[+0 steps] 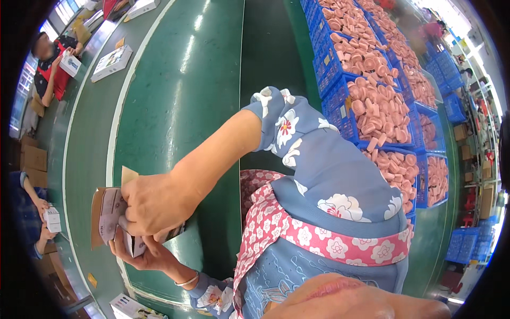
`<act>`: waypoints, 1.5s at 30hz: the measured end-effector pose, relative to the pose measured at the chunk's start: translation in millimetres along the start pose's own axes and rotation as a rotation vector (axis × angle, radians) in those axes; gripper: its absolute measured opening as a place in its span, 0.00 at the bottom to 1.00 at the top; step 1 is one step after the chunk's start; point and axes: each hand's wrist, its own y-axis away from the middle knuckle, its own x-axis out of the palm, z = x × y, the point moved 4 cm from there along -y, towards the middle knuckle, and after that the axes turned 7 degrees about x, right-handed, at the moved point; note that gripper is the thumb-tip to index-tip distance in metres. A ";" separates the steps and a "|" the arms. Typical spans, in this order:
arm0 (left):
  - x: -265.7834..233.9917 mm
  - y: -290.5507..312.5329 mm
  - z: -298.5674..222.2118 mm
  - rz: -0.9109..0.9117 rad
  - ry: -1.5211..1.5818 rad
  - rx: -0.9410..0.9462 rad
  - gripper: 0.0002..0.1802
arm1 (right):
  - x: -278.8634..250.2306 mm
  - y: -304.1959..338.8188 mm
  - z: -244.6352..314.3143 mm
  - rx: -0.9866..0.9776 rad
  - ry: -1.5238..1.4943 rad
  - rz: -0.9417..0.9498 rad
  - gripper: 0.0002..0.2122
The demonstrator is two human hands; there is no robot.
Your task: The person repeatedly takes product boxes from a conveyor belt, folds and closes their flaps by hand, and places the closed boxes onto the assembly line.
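A small printed carton (pixel 110 210), greyish-lilac with brown cardboard inner sides, is held at the edge of the green bench. A brown flap (pixel 129 174) stands up beside my right hand (pixel 151 202), whose fingers are curled tightly over the carton's near part. What lies under those fingers is hidden. From the other side my left hand (pixel 151 254), with a bracelet at the wrist, closes its fingers and thumb round the carton's lower part. A white folded edge (pixel 130 244) shows between the two hands.
Stacked blue crates (pixel 340 114) heaped with pink ridged plastic parts (pixel 377 109) line the right. Past the green bench (pixel 159 106), a belt carries a white box (pixel 111 63). Across it, a person in red (pixel 53 74) holds a white box; another person's hands (pixel 42 212) hold a smaller one.
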 end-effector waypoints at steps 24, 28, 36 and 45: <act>-6.8 -17.4 -19.6 -0.034 -0.042 0.037 0.25 | -5.4 3.7 -45.7 0.445 -1.874 0.031 0.22; 11.3 -20.7 -25.2 -0.018 0.089 0.029 0.30 | -8.3 11.9 -48.0 0.384 -1.650 -0.033 0.21; 7.5 -14.8 -12.5 -0.086 0.311 -0.145 0.31 | -28.1 -5.4 -47.7 0.061 -1.427 -0.217 0.20; 53.8 -41.9 -39.5 -0.071 0.328 -0.321 0.52 | -74.6 21.5 -80.6 -0.290 -0.658 0.101 0.24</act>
